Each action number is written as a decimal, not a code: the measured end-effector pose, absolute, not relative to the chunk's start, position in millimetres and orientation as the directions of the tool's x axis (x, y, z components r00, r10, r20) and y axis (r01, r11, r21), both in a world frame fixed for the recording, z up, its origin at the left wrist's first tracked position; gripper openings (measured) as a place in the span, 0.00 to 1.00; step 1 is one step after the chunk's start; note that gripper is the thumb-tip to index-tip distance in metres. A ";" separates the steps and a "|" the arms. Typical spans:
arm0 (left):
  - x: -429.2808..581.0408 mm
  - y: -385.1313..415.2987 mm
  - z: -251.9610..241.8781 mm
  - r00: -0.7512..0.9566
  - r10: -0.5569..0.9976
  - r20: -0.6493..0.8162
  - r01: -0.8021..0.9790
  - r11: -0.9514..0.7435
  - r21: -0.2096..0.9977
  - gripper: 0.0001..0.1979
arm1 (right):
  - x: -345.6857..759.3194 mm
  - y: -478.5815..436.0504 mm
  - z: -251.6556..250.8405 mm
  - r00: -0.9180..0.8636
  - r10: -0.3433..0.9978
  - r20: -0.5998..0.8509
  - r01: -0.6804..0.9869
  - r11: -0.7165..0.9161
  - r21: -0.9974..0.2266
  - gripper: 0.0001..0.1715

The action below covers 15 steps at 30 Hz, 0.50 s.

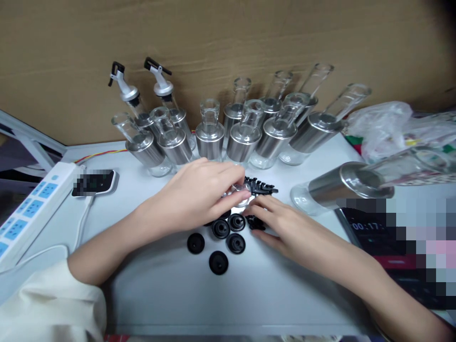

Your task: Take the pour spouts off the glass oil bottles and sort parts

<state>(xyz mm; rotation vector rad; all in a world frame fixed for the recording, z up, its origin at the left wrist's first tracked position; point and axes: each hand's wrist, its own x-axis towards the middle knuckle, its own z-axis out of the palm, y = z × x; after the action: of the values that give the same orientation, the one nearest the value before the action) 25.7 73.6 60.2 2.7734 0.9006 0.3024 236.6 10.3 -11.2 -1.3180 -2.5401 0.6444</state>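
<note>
My left hand [210,192] is closed around a shiny, silvery pourer piece [242,199], mostly hidden by the fingers. Lower and to the right, my right hand [276,216] curls its thumb and fingers about small black plastic parts [255,222], their exact shape half covered. Just beyond both hands lies a heap of black levers [261,186]. Round black stoppers [221,229] with raised centres are scattered below my left hand; one black disc [218,262] lies nearest to me.
Several glass bottles with steel sleeves [210,142] stand behind the hands; two carry lever pourers [162,85]. Another bottle [331,187] stands at right, by a timer [370,228] and plastic bags [384,123]. At left are a power strip [39,204] and a cabled device [95,183].
</note>
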 end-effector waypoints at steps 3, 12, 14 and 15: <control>26.5 74.1 58.4 0.804 0.582 0.121 0.540 -0.800 0.261 0.15 | 232.7 10.9 -11.5 -0.578 0.816 -0.014 0.722 0.503 -0.476 0.11; 27.3 73.4 56.0 0.813 0.567 0.134 0.522 -0.810 0.268 0.15 | 230.3 10.7 -14.1 -0.587 0.810 0.008 0.705 0.515 -0.487 0.09; 27.4 73.5 55.9 0.813 0.568 0.129 0.522 -0.809 0.269 0.15 | 230.6 11.0 -14.6 -0.590 0.807 0.012 0.694 0.515 -0.502 0.09; 27.4 73.6 56.0 0.813 0.568 0.126 0.523 -0.809 0.270 0.15 | 230.8 11.2 -14.6 -0.593 0.806 0.003 0.693 0.512 -0.507 0.10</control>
<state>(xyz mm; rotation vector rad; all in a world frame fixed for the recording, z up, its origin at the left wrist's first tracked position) 27.4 73.6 56.0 2.7759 0.8468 0.2958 230.8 11.2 -14.6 -1.2714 -2.5163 0.6832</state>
